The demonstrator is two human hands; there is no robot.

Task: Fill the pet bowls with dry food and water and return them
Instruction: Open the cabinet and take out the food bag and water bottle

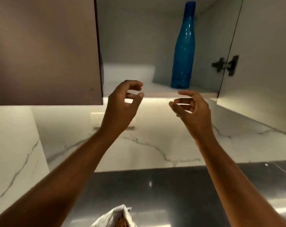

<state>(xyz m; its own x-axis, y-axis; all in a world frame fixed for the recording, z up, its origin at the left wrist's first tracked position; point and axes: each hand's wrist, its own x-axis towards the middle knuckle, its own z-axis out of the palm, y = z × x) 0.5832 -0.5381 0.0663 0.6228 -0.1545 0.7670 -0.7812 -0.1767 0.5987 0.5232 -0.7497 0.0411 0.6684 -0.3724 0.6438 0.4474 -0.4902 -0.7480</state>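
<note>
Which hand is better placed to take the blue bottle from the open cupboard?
Probably the right hand: it is empty and almost directly below the blue bottle; the left hand is further left.

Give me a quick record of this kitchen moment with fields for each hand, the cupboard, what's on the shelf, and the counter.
left hand: left hand raised below the shelf edge, fingers curled, grip empty
right hand: right hand raised beside it, fingers curled, grip empty
cupboard: right door swung open, hinge showing; left door shut
shelf: tall blue bottle standing upright, alone on the visible part
counter: dark glossy countertop with an opened bag at the bottom edge, contents unclear
backsplash: white marble wall
pet bowls: none in view
</note>
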